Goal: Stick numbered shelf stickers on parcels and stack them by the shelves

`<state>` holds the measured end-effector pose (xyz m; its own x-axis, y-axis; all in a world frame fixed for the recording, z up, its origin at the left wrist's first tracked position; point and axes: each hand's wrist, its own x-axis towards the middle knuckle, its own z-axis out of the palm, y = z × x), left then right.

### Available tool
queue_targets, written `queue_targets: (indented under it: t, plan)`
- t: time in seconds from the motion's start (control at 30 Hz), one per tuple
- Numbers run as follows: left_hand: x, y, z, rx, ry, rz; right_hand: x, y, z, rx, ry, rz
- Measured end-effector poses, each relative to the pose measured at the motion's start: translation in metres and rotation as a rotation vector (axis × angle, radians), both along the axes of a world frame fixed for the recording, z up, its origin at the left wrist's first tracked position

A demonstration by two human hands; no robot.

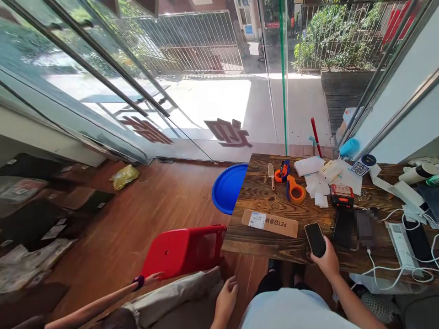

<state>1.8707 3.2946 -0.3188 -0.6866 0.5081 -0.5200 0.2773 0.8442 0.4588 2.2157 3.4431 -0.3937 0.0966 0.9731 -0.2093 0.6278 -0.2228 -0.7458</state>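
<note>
Phone gripped in right hand fingers, over table edge.

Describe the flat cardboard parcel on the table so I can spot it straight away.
Find the dark wooden table on the right, then its near-left corner, just left of the right hand holding a phone. The cardboard parcel lies flat there. Unlike the orange tape dispensers behind it, it is plain brown, long and thin, with a white label at its left end.
</note>
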Motion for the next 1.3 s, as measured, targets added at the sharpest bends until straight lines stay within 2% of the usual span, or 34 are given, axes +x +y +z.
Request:
queue_targets:
  t: [0.13,0.33,0.47,0.63,0.8,0.9,1.03,1.1,1.2,1.3]
  plan:
    - [-0.011,0.053,0.003,0.155,0.061,-0.119,0.018,-0.014,0.023,0.035,0.384,-0.096]
    - [-0.028,0.146,0.006,0.261,0.187,-0.248,0.047,-0.02,0.101,0.02,0.813,-0.273]
    - [-0.027,0.176,0.005,0.228,0.156,-0.317,0.072,-0.025,0.142,-0.063,1.11,-0.102]
    - [-0.017,0.166,0.006,0.194,0.067,-0.305,0.083,-0.047,0.156,-0.213,1.14,-0.03]
    - [0.001,0.139,0.02,0.307,-0.041,-0.22,0.054,-0.053,0.161,-0.381,1.152,-0.103]
    - [0.031,0.126,0.037,0.423,-0.135,-0.191,0.034,-0.045,0.169,-0.436,1.187,-0.059]
    - [0.092,0.119,0.066,0.504,-0.509,-0.356,0.014,-0.031,0.175,-0.395,1.213,0.02]
    - [0.121,0.121,0.082,0.497,-0.798,-0.402,0.003,-0.023,0.175,-0.382,1.179,0.027]
    - [0.151,0.128,0.106,0.51,-1.234,-0.308,-0.014,-0.011,0.171,-0.367,1.137,-0.037]
    - [0.164,0.133,0.121,0.522,-1.359,-0.123,-0.028,-0.003,0.166,-0.322,1.12,-0.178]
